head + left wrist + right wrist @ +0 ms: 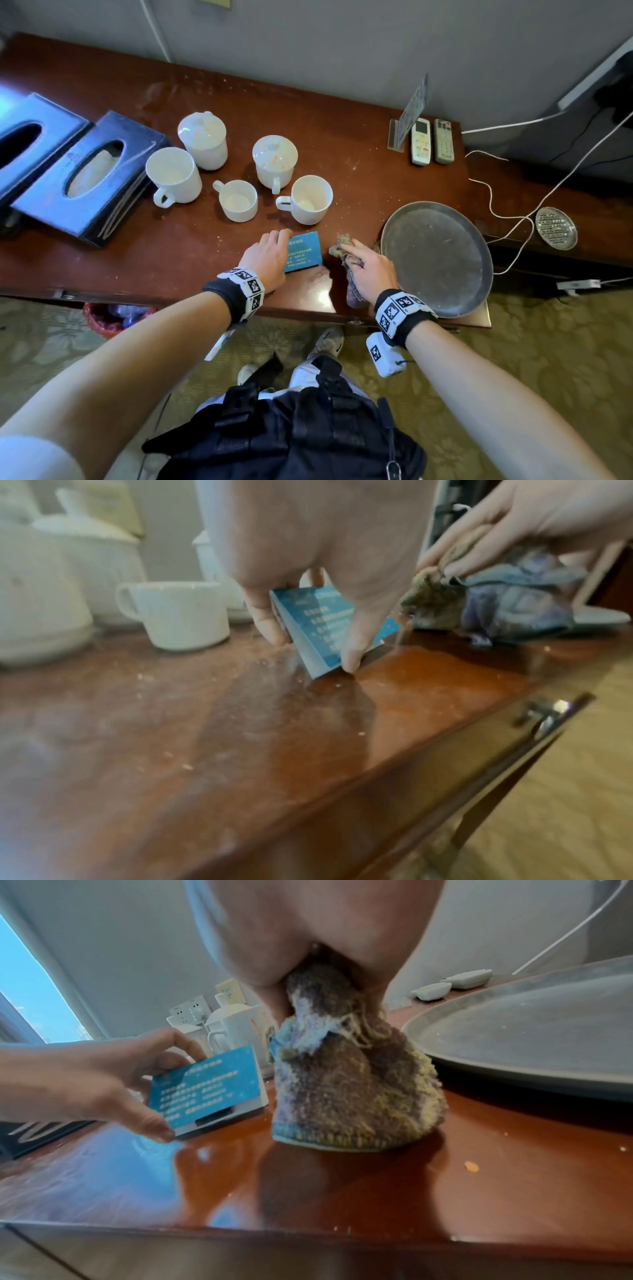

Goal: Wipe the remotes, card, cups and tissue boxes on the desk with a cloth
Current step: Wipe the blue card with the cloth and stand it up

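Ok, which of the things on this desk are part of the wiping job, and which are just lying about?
Job:
cloth in the right hand
blue card in the left hand
cups
remotes
tissue boxes

Lying about:
metal tray
white cable
small round dish
card stand

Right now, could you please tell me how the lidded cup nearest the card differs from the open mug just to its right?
The lidded cup wears a domed lid; the open mug is uncovered, its inside showing. The lidded cup carries orange marks; the open mug looks plain white. The lidded cup's handle points toward the person; the open mug's handle points left. Both are white, upright, and stand on the desk behind the blue card.
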